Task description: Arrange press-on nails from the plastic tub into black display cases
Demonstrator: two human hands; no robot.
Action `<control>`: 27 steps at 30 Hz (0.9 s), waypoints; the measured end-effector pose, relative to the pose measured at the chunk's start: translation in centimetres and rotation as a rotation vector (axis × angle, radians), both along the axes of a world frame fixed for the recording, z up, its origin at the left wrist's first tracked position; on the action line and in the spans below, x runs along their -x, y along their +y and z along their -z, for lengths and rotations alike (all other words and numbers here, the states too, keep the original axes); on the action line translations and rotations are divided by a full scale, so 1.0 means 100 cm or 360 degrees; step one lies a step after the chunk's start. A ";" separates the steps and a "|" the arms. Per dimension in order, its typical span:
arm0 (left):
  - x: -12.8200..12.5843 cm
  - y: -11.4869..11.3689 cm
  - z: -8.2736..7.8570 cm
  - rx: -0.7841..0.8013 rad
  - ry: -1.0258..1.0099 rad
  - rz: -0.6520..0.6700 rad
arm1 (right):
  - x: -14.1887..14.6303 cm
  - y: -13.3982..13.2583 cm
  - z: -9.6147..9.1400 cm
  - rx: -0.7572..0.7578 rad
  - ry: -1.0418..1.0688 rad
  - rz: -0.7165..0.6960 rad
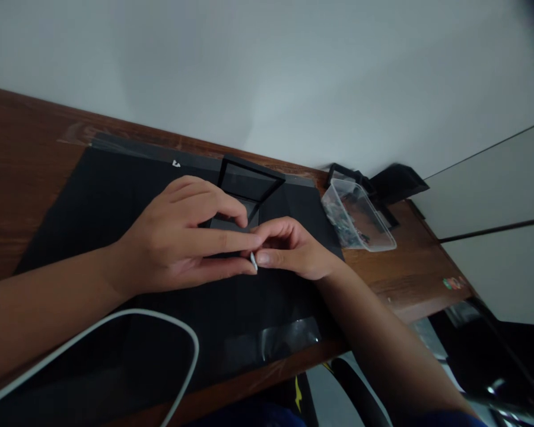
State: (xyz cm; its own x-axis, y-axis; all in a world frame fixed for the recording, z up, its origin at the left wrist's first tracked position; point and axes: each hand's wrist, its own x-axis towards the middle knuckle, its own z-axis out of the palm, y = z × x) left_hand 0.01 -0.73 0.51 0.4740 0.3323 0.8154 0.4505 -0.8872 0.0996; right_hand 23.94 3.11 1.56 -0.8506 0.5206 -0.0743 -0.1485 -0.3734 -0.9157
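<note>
White piece is in hand, not set down, pinched by left hand and right hand fingertips; black frame at 12 o'clock, 1 loose scrap at 11 o'clock; what remains, unclear.

The left hand and right hand meet fingertip to fingertip at a close pinch. Left of the grip, index finger and thumb reach out nearly straight; right of it, the thumb lies below curled fingers. Bare forearms slope down from either side.
</note>
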 end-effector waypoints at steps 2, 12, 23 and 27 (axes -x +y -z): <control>0.000 0.000 -0.001 0.0018 -0.0012 -0.0016 | 0.000 0.000 0.000 0.0029 -0.0035 -0.0006; 0.001 -0.002 -0.003 0.0136 -0.0085 -0.0093 | 0.002 -0.003 -0.001 -0.0115 -0.0042 0.0099; 0.004 0.000 -0.006 0.0162 -0.0119 -0.0064 | 0.004 -0.006 0.004 -0.0436 -0.0039 0.0288; 0.002 -0.001 -0.004 0.0162 -0.0130 -0.0093 | 0.008 -0.009 0.007 -0.0554 0.0048 0.0358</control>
State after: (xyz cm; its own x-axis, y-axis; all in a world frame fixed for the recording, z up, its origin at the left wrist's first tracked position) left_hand -0.20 -0.85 0.92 0.3848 0.4405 0.8111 0.4881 -0.8430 0.2262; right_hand 23.13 2.21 0.87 -0.7118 0.6834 0.1623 -0.2198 0.0027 -0.9755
